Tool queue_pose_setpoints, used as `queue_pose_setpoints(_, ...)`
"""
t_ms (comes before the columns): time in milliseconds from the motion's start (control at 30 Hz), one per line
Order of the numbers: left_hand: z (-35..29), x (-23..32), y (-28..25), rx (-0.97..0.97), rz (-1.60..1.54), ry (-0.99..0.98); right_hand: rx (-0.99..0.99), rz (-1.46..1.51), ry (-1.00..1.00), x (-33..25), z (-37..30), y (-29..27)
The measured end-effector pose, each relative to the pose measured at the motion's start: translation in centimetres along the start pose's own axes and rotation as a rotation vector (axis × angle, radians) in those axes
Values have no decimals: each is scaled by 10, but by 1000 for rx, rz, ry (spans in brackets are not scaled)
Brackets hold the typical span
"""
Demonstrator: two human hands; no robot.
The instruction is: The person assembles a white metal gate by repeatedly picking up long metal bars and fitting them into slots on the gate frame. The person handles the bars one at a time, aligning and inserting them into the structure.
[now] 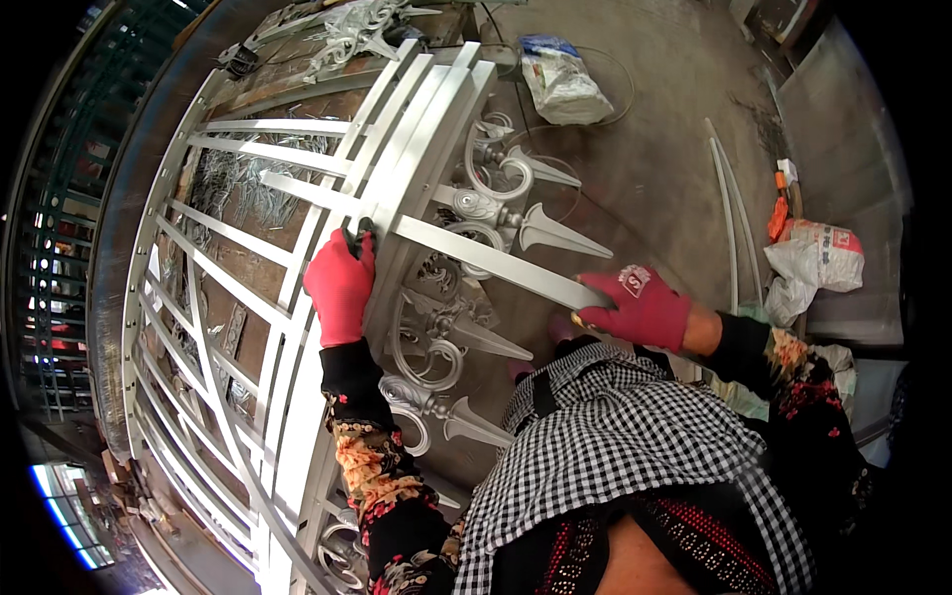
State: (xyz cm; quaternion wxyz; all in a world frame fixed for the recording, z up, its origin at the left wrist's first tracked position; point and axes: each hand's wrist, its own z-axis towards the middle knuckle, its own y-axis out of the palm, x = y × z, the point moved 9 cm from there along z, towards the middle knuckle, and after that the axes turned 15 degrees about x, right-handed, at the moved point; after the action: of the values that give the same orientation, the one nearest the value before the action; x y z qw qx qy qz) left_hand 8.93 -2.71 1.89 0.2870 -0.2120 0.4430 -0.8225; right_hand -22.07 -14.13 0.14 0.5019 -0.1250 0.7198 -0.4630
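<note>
Past your black-and-white checked apron (615, 436), your red-gloved right hand (635, 307) grips a white metal bar (496, 260), seemingly part-inserted, left hand (340, 288) curled at white rails (416, 139), hold unclear, frame-left bars (268, 155) already across.

Reddish-pink gloves (335, 309) cover both hands (640, 307); the left shows dark fingertips (365, 232), the right a pale printed emblem (633, 280). Black cuffs (349, 365) border black sleeves (375, 451) flowered in orange and red. A black-and-white checked garment (615, 426) overlies black clothing (729, 531) dotted red and silvery.
</note>
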Motion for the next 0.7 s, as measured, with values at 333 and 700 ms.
queue_pose_setpoints(333,-9,28,-8,-66,-66,20,179,-126,-260,-42,78,29)
queue_pose_setpoints(700,17,12,-2,-55,-113,-64,183,-248,-361,-92,163,50)
